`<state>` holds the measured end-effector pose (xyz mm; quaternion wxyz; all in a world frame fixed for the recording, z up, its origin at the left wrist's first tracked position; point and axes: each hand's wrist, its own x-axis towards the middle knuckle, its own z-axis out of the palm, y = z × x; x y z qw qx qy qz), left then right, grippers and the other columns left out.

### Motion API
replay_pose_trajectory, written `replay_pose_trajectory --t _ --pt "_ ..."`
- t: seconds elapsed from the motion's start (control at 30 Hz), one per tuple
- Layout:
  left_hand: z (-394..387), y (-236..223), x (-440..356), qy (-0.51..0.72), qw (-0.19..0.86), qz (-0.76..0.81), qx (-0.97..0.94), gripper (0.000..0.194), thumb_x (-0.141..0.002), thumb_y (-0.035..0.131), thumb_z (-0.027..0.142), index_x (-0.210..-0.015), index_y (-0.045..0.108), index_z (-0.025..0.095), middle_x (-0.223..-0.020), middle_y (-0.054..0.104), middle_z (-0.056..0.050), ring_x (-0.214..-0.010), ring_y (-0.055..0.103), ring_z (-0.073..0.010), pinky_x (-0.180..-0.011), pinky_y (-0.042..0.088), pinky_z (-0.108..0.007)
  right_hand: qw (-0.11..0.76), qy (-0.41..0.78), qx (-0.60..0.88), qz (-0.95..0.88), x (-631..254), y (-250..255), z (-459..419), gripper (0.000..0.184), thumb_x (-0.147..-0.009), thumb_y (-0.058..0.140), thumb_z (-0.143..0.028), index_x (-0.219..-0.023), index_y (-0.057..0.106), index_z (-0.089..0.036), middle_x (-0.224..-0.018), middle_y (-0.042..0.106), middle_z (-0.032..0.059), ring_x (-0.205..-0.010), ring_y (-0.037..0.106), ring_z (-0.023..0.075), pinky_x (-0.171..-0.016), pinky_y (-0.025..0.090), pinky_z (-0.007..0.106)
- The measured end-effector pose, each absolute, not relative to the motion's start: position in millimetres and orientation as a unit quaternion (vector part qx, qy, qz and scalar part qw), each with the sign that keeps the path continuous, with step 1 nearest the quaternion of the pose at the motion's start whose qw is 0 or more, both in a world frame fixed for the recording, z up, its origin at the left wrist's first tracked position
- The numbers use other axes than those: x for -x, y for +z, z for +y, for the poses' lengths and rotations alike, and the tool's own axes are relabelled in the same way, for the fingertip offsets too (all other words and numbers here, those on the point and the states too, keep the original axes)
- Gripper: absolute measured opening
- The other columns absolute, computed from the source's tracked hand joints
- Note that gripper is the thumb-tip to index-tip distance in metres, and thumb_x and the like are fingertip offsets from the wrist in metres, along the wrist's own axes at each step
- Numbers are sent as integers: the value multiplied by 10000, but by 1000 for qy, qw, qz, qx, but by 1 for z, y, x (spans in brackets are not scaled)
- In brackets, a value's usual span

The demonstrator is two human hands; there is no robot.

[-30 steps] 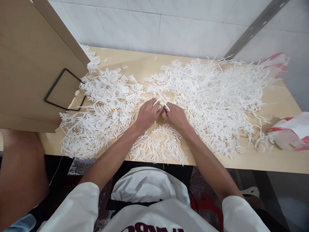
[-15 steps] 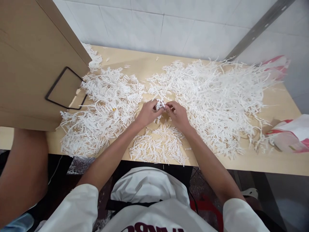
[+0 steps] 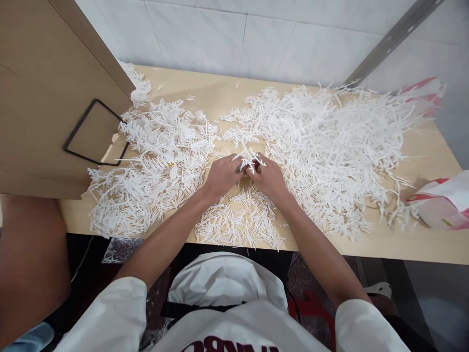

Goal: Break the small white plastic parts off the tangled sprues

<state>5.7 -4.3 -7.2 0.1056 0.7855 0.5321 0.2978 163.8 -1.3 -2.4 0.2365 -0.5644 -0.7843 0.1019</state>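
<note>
Both my hands meet over the middle of the table, closed around a white branched plastic sprue (image 3: 247, 154) whose thin arms stick up between them. My left hand (image 3: 223, 173) grips it from the left. From the right, the fingers of my right hand (image 3: 268, 177) pinch it close to the left fingertips, and the held ends are hidden. Below my hands lies a pile of small white sticks (image 3: 240, 222). A large heap of branched white pieces (image 3: 330, 146) spreads to the right, and another white heap (image 3: 157, 176) lies to the left.
A cardboard box (image 3: 54, 98) with a black-framed handle hole stands at the left. Red-and-white bags (image 3: 443, 203) lie at the right end of the table (image 3: 414, 247). A tiled wall (image 3: 220, 36) runs behind. Another person's arm (image 3: 32, 244) shows at the lower left.
The sprue has turned, and its branches now spread upward over both hands. My hands have drawn closer together, the right wrapping more around the piece.
</note>
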Motion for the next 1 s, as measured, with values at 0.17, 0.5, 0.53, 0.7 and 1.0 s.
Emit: replay_pose_trajectory --t 0.17,0.5,0.53,0.7,1.0 --pt "-2 -12 -4 294 64 517 -801 215 -878 513 295 -827 650 138 -808 662 -80 -721 605 -182 -644 430 -291 207 91 559 -798 -166 -2 -2 231 -926 363 -328 -796 504 -201 -756 591 33 -655 514 156 -563 301 289" --pt "-6 -12 -10 312 86 536 -780 161 -860 530 284 -825 609 148 -723 628 -66 -662 571 -169 -601 387 -287 264 119 544 -787 -165 5 -1 261 -797 479 -270 -560 416 -183 -531 463 -7 -516 383 106 -533 275 270" --pt "-7 -11 -11 315 95 551 -767 190 -859 531 316 -789 590 150 -680 608 -58 -619 546 -161 -572 361 -287 278 119 541 -785 -165 5 -1 261 -787 477 -261 -550 402 -181 -516 445 -13 -506 371 101 -530 278 268" --pt "-2 -5 -6 401 205 582 -677 218 -852 533 319 -695 521 168 -554 518 7 -476 414 -90 -497 284 -258 351 79 493 -792 -165 4 -7 206 -758 432 -227 -555 430 -189 -519 456 -12 -509 394 100 -516 311 260" --pt "10 -3 4 443 304 531 -655 360 -825 547 504 -741 584 156 -600 553 8 -530 457 -90 -530 337 -246 398 144 499 -756 -174 8 -2 270 -921 474 -377 -1069 641 -225 -1038 669 34 -815 618 134 -707 503 280"
